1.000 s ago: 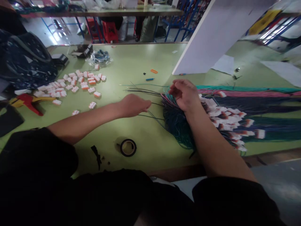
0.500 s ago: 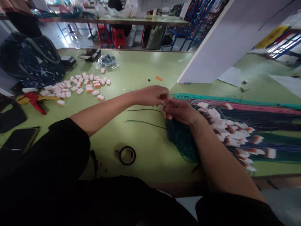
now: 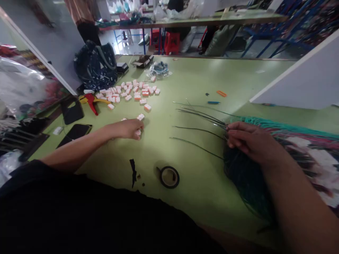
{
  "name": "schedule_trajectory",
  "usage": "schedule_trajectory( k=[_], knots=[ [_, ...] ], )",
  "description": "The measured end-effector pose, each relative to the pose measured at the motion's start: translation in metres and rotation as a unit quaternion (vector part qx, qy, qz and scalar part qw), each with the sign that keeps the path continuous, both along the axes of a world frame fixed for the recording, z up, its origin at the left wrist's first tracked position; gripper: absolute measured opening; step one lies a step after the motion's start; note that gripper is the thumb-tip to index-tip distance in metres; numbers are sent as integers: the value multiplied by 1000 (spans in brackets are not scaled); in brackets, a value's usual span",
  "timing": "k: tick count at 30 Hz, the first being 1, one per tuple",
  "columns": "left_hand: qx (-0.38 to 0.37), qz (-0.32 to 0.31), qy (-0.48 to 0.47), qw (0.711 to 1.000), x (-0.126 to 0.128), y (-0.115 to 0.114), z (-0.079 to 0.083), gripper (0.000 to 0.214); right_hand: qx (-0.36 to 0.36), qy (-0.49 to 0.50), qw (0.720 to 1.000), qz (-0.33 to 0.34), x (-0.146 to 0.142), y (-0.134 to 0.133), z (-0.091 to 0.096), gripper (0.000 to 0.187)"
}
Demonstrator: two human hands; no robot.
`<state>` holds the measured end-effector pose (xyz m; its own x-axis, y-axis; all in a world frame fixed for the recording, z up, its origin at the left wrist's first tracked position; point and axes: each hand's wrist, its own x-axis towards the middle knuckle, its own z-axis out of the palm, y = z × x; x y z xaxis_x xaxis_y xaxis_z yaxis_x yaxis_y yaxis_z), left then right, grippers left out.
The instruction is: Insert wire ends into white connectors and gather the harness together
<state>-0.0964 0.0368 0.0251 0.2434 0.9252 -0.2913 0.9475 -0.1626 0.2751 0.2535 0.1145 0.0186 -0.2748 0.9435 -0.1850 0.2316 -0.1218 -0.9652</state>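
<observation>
The bare left hand (image 3: 131, 129), which met the bare right hand (image 3: 246, 140) half a second earlier, now lies left of centre, fingertips at a small white-and-orange plastic connector (image 3: 138, 132); blur leaves the grip uncertain. Previously hidden, a slim blue pen-like tool (image 3: 213, 102) reappears at upper right of centre. The view has swung left.

My left fingers (image 3: 137, 124) are partly covering a white block (image 3: 138, 132), so I'm not seeing whether they're gripping it. My right fingers (image 3: 236, 136) are hiding part of the dark wires (image 3: 218, 122); my forearm (image 3: 293, 187) is blocking some of the green bundle (image 3: 242, 176). Blurred white pieces (image 3: 321, 158) are running past the right edge.
</observation>
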Motion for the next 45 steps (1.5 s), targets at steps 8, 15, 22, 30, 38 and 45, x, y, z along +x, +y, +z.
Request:
schedule_trajectory(
  k=[8, 15, 22, 30, 38, 45],
  knots=[
    [-76, 70, -324, 940, 40, 16, -9, 29, 11, 44, 999, 2, 1, -2, -5, 16],
    [-278, 84, -686, 667, 130, 61, -30, 29, 94, 26, 995, -5, 5, -2, -15, 22],
    [-317, 86, -718, 614, 157, 65, -54, 34, 169, -87, 982, 16, 1, -12, -9, 17],
    [-315, 104, -729, 598, 159, 63, -59, 29, 227, -185, 955, 42, -11, -19, -6, 12],
    [-309, 101, -726, 606, 160, 62, -57, 30, 249, -236, 939, 27, -14, -21, -6, 13],
    [-270, 107, -707, 645, 163, 61, -56, 27, 269, -249, 930, 29, -14, -21, -10, 13]
  ],
)
